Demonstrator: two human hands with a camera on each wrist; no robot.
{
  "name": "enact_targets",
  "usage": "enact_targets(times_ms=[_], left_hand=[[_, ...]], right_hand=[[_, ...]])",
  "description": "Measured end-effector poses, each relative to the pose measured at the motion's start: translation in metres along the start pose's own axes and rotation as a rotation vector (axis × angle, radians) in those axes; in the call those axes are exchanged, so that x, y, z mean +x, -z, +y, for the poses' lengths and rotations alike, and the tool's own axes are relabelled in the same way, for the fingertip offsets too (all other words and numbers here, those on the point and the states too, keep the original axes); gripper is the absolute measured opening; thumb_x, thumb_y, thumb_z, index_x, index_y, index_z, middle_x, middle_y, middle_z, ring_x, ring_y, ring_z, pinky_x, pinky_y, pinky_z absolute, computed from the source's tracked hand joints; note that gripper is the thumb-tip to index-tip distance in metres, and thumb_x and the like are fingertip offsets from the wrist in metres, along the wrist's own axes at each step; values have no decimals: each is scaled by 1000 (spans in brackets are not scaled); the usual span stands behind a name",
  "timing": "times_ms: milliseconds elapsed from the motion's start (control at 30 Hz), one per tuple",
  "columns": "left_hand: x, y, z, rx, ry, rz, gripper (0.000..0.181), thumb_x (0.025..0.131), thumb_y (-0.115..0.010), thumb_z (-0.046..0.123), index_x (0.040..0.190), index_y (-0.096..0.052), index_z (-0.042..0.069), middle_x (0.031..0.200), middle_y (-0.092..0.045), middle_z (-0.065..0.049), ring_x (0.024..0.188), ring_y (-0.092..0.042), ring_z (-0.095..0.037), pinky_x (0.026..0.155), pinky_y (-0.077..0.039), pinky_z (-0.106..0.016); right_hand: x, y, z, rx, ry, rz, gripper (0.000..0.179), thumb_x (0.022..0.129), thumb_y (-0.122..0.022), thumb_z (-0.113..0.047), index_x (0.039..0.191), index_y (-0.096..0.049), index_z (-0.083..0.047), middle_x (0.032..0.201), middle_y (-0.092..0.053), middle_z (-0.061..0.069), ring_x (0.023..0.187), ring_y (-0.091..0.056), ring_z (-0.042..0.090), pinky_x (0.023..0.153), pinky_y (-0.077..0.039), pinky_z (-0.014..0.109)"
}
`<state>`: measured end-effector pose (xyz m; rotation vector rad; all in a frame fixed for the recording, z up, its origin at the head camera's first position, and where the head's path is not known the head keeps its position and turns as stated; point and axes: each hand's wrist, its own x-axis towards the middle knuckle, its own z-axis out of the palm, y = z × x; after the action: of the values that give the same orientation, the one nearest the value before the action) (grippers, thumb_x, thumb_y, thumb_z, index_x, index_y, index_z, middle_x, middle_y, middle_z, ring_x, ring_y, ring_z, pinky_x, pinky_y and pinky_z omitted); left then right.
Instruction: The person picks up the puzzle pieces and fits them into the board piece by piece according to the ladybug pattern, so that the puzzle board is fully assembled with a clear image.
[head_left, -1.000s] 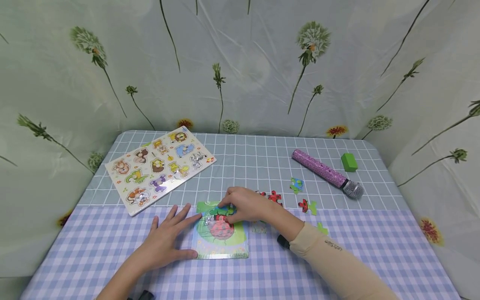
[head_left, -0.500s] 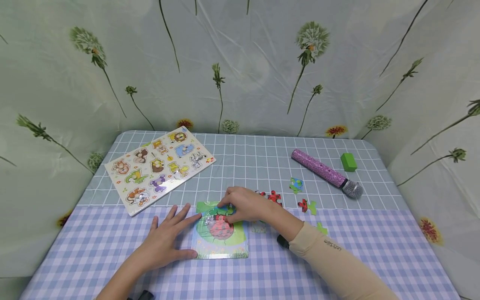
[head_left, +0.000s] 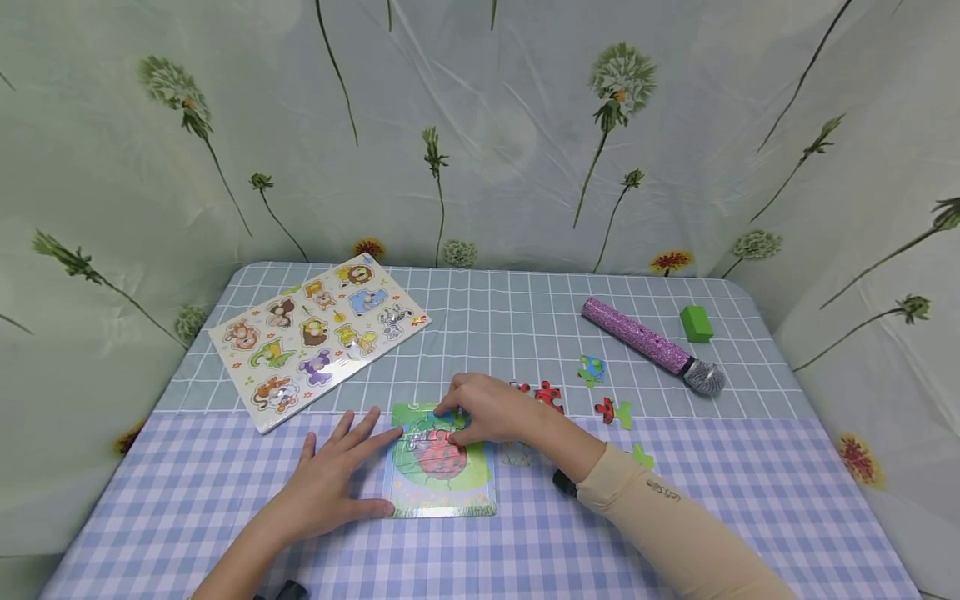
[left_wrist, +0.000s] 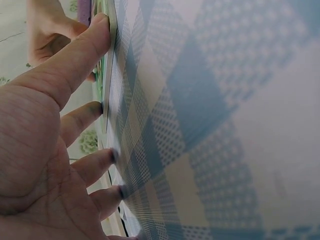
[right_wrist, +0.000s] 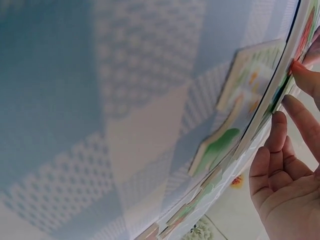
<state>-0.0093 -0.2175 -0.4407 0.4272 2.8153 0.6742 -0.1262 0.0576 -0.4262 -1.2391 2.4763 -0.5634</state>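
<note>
In the head view a square ladybug jigsaw board lies on the checked cloth. My left hand is spread at its left side, the thumb and index fingertips touching the board's edge. My right hand reaches over the upper right of the board. Its thumb and index finger are curled and pinch a green-and-blue puzzle piece at the board's surface, partly hidden by the fingers. In the left wrist view the left thumb presses against the board's side. The right fingertips meet the board's top in the right wrist view.
Loose puzzle pieces lie right of the board, among them a red one, a red-and-green one and a blue-green one. An animal puzzle board lies at the back left. A glittery microphone and a green block are back right.
Both hands stay almost in place. The puzzle piece under my right fingers now looks flatter against the board, its picture closer in line with the ladybug.
</note>
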Motion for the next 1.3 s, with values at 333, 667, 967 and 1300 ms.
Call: enact_targets(times_ms=[333, 667, 967, 1300], left_hand=[[0, 1, 1, 2, 1, -5, 96, 72, -91, 63, 158, -54, 39, 175, -35, -11, 160, -26, -56, 110, -14, -95], [0, 3, 4, 25, 26, -37, 98, 71, -91, 63, 158, -53, 39, 175, -35, -12, 160, -26, -55, 110, -15, -95], [3, 6, 8, 59, 32, -44, 99, 70, -93, 62, 157, -55, 37, 174, -38, -13, 159, -30, -56, 108, -20, -95], [6, 13, 12, 81, 30, -62, 100, 70, -94, 60, 156, -56, 29, 172, -40, -19, 155, -35, -58, 104, -28, -94]], right_hand=[[1, 2, 2, 18, 11, -11, 43, 89, -90, -30, 128, -81, -14, 109, -71, 1, 94, -63, 13, 80, -53, 21], [0, 2, 0, 7, -4, -15, 41, 89, -90, -32, 125, -81, -16, 106, -70, -2, 93, -62, 9, 82, -53, 22], [-1, 3, 0, -17, 12, -3, 33, 89, -90, -32, 117, -82, -17, 106, -70, -2, 94, -62, 10, 85, -55, 24], [-4, 4, 2, -38, 43, -2, 35, 92, -87, -37, 121, -81, -18, 110, -71, -2, 97, -63, 10, 86, -54, 23]])
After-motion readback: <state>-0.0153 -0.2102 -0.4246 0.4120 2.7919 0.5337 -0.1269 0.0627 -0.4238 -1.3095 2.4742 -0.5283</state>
